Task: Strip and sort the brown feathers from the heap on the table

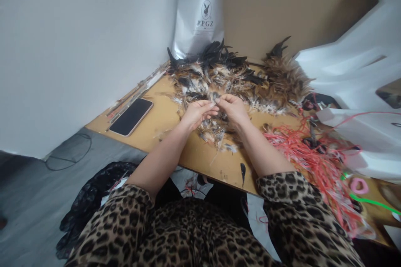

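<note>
A heap of brown, black and white feathers (238, 77) lies across the back of a wooden table (163, 127). My left hand (198, 112) and my right hand (233, 108) meet at the near edge of the heap, fingers pinched together on a small bunch of feathers (215, 96) between them. More loose feathers (216, 133) lie on the table just below my wrists. Both forearms reach out from leopard-print sleeves.
A black phone (131, 117) lies face up at the table's left. Red strings (313, 154) spread at the right, with a pink ring (359, 185) and green cord (372, 202). A white PPGZ bag (200, 12) stands behind; white bags (360, 71) at right.
</note>
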Motion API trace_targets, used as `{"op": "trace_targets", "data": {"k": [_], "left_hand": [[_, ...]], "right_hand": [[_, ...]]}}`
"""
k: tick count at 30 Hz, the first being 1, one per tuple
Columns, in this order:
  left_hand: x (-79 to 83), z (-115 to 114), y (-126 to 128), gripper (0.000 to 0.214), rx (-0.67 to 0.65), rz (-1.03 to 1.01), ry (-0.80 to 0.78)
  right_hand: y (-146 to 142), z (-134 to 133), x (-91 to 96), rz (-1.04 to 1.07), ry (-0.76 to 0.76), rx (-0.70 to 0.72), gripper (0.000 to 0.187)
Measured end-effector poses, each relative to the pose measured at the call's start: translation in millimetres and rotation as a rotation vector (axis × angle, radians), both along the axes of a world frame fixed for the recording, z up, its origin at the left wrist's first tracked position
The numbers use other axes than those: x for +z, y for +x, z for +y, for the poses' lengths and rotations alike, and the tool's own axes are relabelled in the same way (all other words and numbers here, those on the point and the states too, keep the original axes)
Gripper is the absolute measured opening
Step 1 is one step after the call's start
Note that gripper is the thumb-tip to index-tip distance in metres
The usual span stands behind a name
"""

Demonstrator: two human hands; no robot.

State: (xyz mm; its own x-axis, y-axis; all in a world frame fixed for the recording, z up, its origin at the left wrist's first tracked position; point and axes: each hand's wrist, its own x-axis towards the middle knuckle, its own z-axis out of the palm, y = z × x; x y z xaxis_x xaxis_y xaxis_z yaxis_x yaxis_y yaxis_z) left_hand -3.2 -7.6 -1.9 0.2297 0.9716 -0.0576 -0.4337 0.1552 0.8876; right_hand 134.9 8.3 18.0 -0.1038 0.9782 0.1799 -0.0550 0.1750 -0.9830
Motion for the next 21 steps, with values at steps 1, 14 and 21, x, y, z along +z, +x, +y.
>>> {"op": "trace_targets", "data": {"k": [1, 14, 21], "left_hand": [[-0.3, 0.0, 0.2, 0.02, -0.003, -0.002, 0.009], [0.7, 5.4, -3.2, 0.016, 0.214, -0.019, 0.021], [0.4, 8.8, -7.1, 0.014, 0.278, -0.106, -0.043]], "right_hand": [[-0.2, -0.3, 0.4, -0.005, 0.001, 0.001, 0.024], [17.6, 13.8, -7.7, -0.34, -0.018, -0.024, 0.029], [34.7, 25.0, -20.8, -0.872, 0.116, -0.015, 0.021]]}}
